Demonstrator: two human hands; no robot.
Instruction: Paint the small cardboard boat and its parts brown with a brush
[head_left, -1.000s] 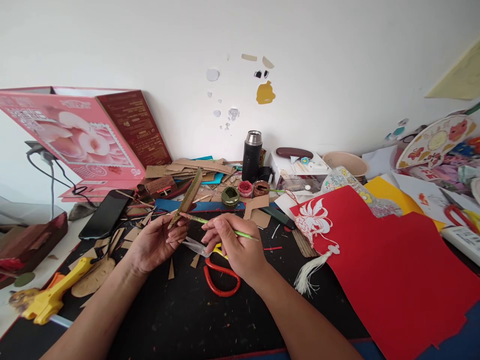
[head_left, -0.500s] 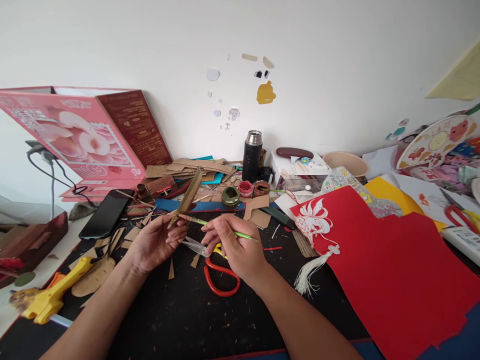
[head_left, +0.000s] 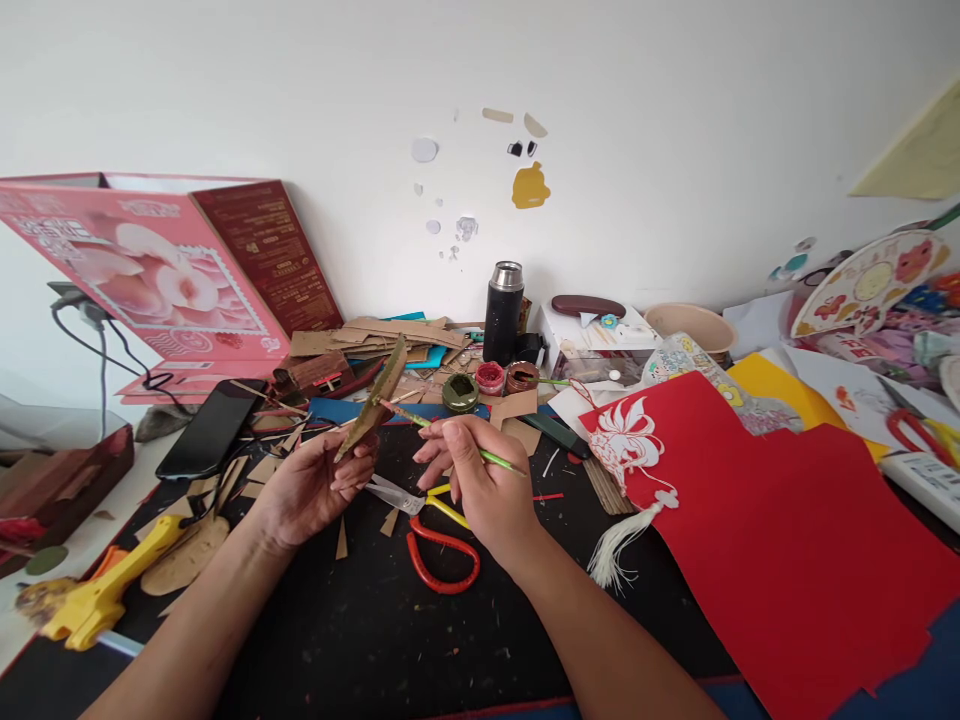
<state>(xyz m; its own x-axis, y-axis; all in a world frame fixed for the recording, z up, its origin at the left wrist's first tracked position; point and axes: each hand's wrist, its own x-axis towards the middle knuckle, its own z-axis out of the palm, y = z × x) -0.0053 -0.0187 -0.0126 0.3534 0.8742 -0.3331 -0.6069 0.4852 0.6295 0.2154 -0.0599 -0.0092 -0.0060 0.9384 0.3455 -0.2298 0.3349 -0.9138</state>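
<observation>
Evidently the cardboard leaf is light, thin and fairly stiff, though it would crease if squeezed, so the left hand pinches only its lower end, tip tilted up over the middle of the black table. It is long, pointed, brown with olive-green paint. The right hand pinches a slender green paintbrush like a pen, bristles touching the leaf. Red-handled scissors lie beneath both hands.

Long leaf-shaped cardboard strip, painted green-brown, tilted up and rightward above red-handled scissors; thin green paintbrush slanted, tip touching strip's middle
</observation>
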